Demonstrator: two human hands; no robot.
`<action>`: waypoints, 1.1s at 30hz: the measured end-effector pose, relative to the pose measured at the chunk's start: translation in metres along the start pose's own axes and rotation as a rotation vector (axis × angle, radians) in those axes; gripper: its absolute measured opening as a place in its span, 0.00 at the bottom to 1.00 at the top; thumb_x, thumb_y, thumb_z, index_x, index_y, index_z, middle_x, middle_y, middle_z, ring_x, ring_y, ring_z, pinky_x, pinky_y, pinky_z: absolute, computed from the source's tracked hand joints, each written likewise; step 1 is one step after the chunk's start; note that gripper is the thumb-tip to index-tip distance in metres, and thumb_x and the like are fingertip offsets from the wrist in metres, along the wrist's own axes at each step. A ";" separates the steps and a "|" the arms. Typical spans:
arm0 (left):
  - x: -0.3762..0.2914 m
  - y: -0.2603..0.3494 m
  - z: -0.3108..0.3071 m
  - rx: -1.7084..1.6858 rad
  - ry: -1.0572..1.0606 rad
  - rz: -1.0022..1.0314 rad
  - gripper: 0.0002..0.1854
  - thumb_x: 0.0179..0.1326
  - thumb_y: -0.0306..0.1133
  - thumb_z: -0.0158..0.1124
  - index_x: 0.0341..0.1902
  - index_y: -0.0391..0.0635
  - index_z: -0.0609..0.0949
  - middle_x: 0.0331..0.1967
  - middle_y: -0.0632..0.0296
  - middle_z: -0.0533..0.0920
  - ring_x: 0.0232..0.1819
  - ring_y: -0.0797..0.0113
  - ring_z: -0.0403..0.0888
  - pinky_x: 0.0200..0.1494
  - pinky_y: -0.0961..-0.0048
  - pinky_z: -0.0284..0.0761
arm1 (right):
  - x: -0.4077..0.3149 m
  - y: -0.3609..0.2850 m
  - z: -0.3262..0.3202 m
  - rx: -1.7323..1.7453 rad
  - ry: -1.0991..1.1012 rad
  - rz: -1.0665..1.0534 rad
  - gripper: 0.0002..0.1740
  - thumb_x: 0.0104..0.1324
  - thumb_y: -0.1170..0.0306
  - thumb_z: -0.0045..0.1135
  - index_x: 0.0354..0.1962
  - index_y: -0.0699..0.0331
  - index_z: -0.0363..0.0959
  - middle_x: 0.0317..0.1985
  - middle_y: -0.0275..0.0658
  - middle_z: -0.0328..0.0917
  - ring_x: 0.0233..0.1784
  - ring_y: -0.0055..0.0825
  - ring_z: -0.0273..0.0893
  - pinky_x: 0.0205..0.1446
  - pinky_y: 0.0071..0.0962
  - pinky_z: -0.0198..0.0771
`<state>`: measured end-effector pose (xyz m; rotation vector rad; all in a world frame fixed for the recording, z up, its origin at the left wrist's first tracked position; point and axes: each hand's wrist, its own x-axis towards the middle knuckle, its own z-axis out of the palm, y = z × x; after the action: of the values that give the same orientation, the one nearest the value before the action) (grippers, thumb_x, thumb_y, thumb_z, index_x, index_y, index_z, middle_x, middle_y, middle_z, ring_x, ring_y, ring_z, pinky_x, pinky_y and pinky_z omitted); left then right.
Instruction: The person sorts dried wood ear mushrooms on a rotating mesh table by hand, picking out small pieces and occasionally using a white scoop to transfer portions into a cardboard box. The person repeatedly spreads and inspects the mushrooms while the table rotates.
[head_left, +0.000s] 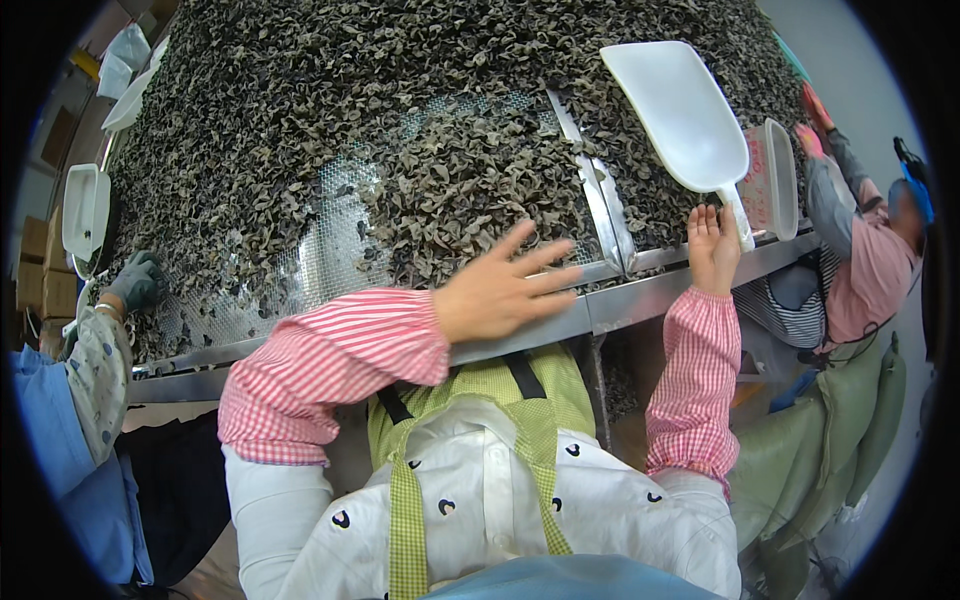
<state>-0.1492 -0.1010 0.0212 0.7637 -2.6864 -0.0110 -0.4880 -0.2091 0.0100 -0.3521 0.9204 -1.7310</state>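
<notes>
Dried black fungus pieces (480, 172), dark and curled, lie heaped over a wire mesh table top (337, 225) with a metal frame. My left hand (506, 289) is spread palm down with its fingers apart over the near edge of the heap, nothing in it. At the right, my right hand (714, 247) is palm up beside the handle of a white plastic scoop (690, 120), its fingers at the handle's base. Whether they grip it cannot be told. The scoop rests on the fungus, its wide end pointing away from me.
A metal table rim (525, 330) runs before me. A white plastic tub (780, 180) stands right of the scoop. Gloved co-workers' hands are at the left (136, 281) and far right (816, 109). Another white tub (85, 206) hangs at the left edge. Green sacks (840, 420) lie at right.
</notes>
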 end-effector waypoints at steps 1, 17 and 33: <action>0.009 0.005 0.007 -0.144 -0.135 0.043 0.21 0.63 0.45 0.51 0.59 0.58 0.73 0.66 0.66 0.66 0.73 0.61 0.51 0.73 0.45 0.35 | 0.010 0.001 0.000 0.044 0.012 -0.022 0.17 0.66 0.67 0.56 0.48 0.69 0.66 0.41 0.40 0.69 0.45 0.31 0.70 0.54 0.32 0.70; -0.120 -0.086 -0.042 -0.177 0.199 -0.837 0.34 0.62 0.48 0.57 0.68 0.50 0.62 0.69 0.50 0.57 0.71 0.48 0.52 0.70 0.54 0.50 | -0.041 -0.132 0.029 -0.490 -0.302 -0.544 0.09 0.68 0.67 0.47 0.35 0.65 0.69 0.27 0.32 0.71 0.21 0.12 0.63 0.23 0.13 0.58; -0.038 -0.095 0.004 -0.211 0.066 -0.916 0.51 0.52 0.67 0.57 0.73 0.55 0.49 0.72 0.42 0.46 0.72 0.40 0.43 0.69 0.42 0.46 | -0.095 -0.008 0.027 -0.512 -0.220 -0.316 0.08 0.69 0.66 0.46 0.37 0.62 0.66 0.27 0.32 0.69 0.20 0.14 0.62 0.22 0.14 0.57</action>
<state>-0.0718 -0.1625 -0.0048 1.7806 -1.9995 -0.4666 -0.4419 -0.1330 0.0527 -1.0509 1.1842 -1.6717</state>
